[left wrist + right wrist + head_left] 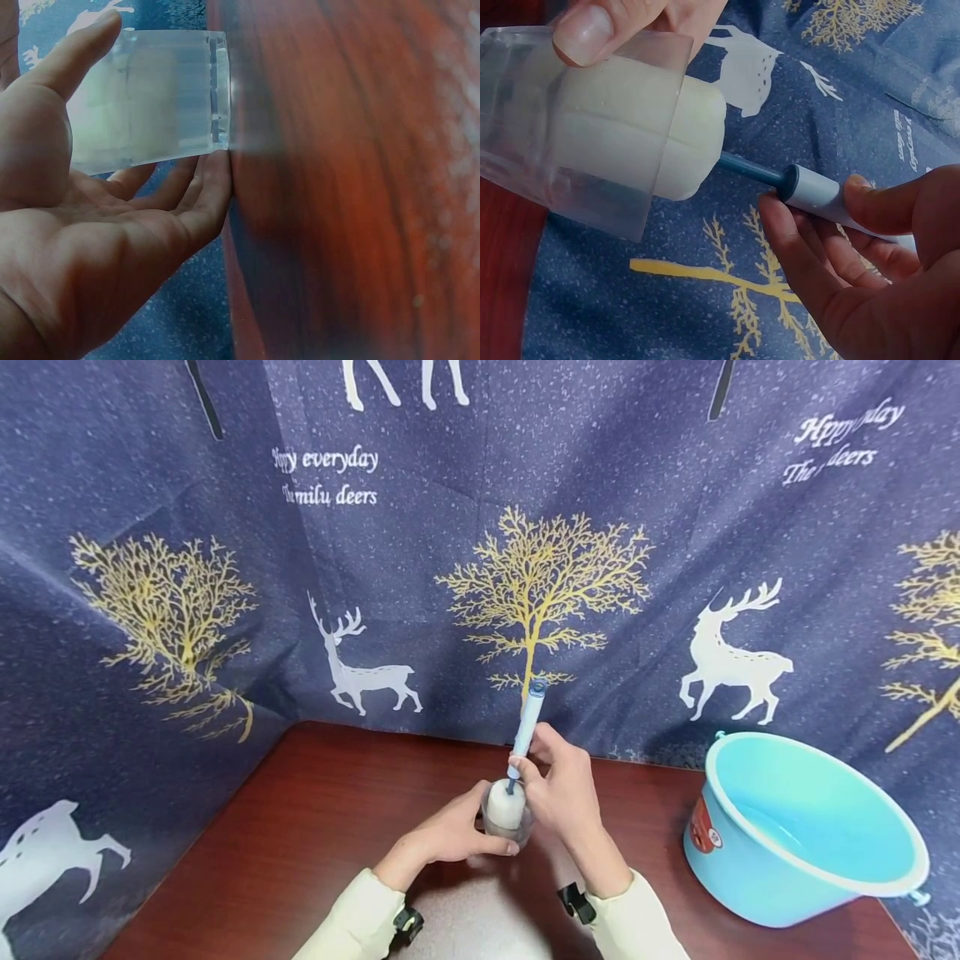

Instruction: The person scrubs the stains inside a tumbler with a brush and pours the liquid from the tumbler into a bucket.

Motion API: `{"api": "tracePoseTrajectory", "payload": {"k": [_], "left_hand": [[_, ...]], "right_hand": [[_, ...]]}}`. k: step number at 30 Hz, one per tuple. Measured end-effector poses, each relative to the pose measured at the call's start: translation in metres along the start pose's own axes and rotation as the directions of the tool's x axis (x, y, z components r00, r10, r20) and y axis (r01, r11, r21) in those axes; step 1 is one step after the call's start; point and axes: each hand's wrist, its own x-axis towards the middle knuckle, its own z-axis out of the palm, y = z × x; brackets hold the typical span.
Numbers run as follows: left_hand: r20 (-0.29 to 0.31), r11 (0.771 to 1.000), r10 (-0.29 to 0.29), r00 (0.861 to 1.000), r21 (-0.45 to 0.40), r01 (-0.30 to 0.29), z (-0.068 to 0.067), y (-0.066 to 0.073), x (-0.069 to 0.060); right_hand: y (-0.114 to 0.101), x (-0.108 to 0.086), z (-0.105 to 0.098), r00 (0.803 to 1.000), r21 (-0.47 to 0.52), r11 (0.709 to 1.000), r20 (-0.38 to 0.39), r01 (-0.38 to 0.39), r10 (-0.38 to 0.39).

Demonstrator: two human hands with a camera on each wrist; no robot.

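My left hand grips a clear plastic cup from the side, thumb on one wall and fingers round the other. Within the cup sits the white sponge head of a cup brush, its end sticking out past the rim. A dark blue neck joins the sponge to the light blue handle, which leans up and slightly right. My right hand pinches that handle near its lower end between thumb and fingers. In the left wrist view the cup's base is at the tabletop; whether it touches is hard to tell.
A light blue bucket stands on the right of the dark red-brown wooden table. Behind the table and along its left side hangs a dark blue cloth printed with deer and golden trees.
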Motion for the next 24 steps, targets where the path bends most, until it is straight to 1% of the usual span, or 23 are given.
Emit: {"api": "tracePoseTrajectory", "payload": {"k": [5, 12, 17, 24], "left_hand": [[-0.004, 1.0, -0.001, 1.0, 0.001, 0.001, -0.0003, 0.0006, -0.0001], [-0.006, 1.0, 0.005, 1.0, -0.001, -0.005, 0.0001, -0.0003, 0.0006], [-0.007, 1.0, 0.009, 1.0, 0.002, -0.009, -0.0007, 0.0009, -0.0004], [-0.003, 1.0, 0.005, 1.0, -0.004, -0.005, -0.0013, 0.0025, -0.0013]], "right_hand": [[-0.0009, 0.001, 0.0015, 0.999, 0.009, 0.999, -0.014, 0.034, -0.034], [-0.0012, 0.0011, 0.0022, 0.999, 0.022, 0.999, -0.019, 0.047, -0.046], [-0.0006, 0.0011, 0.0015, 0.998, -0.018, 0.998, -0.024, 0.063, -0.063], [-0.0007, 0.0007, 0.0008, 0.999, -0.053, 0.997, -0.006, 0.052, -0.052]]}}
